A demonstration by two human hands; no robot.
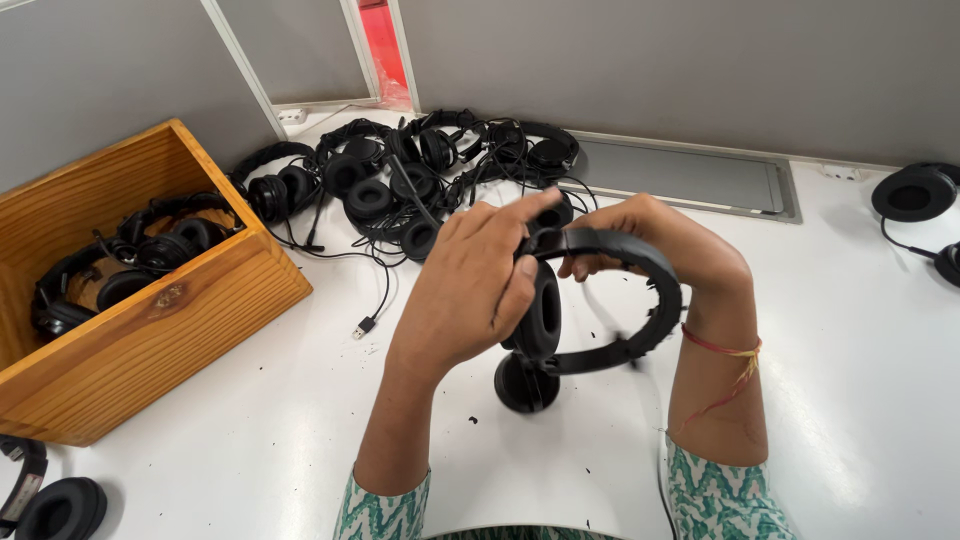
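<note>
Head view. Item: black headset, held at centre above the white table. My left hand closes around one ear cup, steadying it; my right hand pinches the headband's top so it hangs clear. Tangled headset pile at 11 o'clock; wooden box of headsets at 9 o'clock.

My view is bright and evenly lit from overhead, with soft, short shadows under the forearms on the white counter. The counter nearly washes out at lower right. I see wide-angle bending toward the frame edges, clearest on the wooden box at left. Focus is sharp, with slight blur along the headset.
</note>
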